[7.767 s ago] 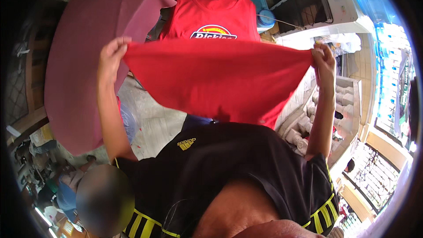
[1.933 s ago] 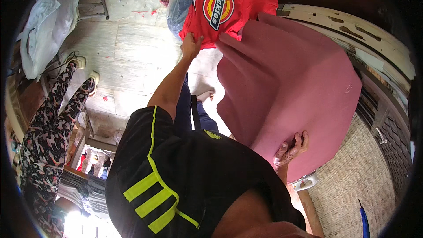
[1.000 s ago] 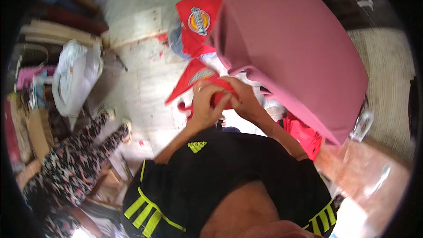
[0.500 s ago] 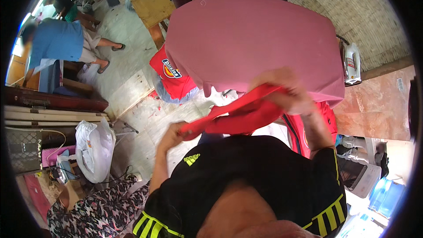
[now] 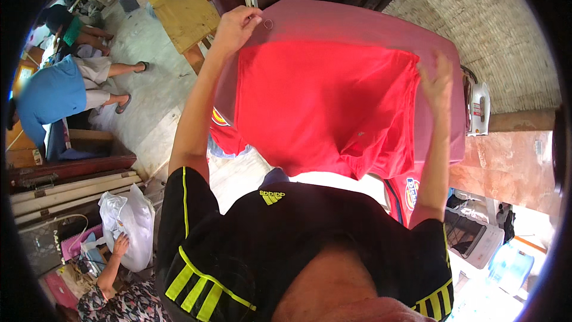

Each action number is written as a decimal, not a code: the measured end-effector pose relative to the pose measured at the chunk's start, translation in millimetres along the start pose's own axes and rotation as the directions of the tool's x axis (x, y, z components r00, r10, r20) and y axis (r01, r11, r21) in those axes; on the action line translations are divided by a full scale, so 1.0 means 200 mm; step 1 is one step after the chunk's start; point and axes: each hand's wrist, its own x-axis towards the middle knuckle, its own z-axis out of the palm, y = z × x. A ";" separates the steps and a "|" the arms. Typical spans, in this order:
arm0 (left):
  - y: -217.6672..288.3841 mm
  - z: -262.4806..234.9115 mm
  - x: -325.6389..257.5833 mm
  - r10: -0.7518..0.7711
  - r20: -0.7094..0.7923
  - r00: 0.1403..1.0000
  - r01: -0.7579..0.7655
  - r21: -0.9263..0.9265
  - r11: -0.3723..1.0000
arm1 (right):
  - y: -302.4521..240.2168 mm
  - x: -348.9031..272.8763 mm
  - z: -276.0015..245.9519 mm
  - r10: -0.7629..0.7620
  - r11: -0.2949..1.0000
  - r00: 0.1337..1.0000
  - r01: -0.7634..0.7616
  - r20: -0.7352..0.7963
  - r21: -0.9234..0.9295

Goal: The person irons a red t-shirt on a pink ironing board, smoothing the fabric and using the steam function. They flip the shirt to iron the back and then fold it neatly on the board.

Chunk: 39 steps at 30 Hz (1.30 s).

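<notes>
The red shirt is held spread over the pink table, pinched at one upper corner by the left hand; the right hand, fingers open, is laid against its other edge; smoothing flat is judged not yet done.

The scene is bright, with daylight that falls evenly and makes soft, weak shadows. The pale floor at the left and the lower right corner are almost washed out by glare. The red cloth is strongly saturated but sharp, with folds easy to see. The fisheye lens bends straight edges near the rim, and a black border closes the round picture. Small things near the rim are slightly blurred.
</notes>
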 end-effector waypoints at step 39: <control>1.16 0.59 -1.17 -0.157 -0.361 0.919 0.299 0.379 0.876 | -0.34 -0.75 -0.04 -0.291 0.816 0.819 -0.057 0.494 0.575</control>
